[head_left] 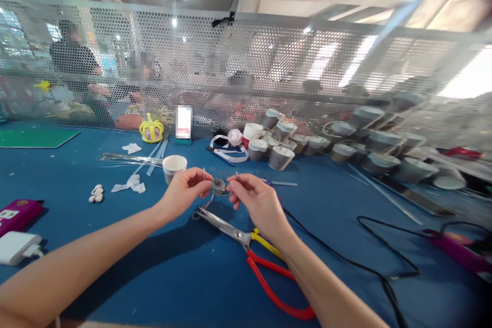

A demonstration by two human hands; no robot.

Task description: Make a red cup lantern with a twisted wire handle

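A small coil of thin grey cord (219, 186) is held up between my two hands, above the blue table (154, 266). My left hand (188, 187) pinches its left side between thumb and fingertips. On the right side, the fingers of my right hand (255, 197) are closed on the cord too. A loose end hangs beneath the coil. Just below lie large scissors (226, 228) with one red and one yellow handle, partly covered by my right forearm. Close behind my left hand stands a white paper cup (175, 164) with a grey lower part.
Many grey-and-white buckets (282, 158) are stacked at the back right. A yellow crown-shaped piece (151, 129) and a lit phone (184, 123) stand near the perforated screen (207, 61). Black cable (326, 246) runs across the right. Beyond the screen are several people.
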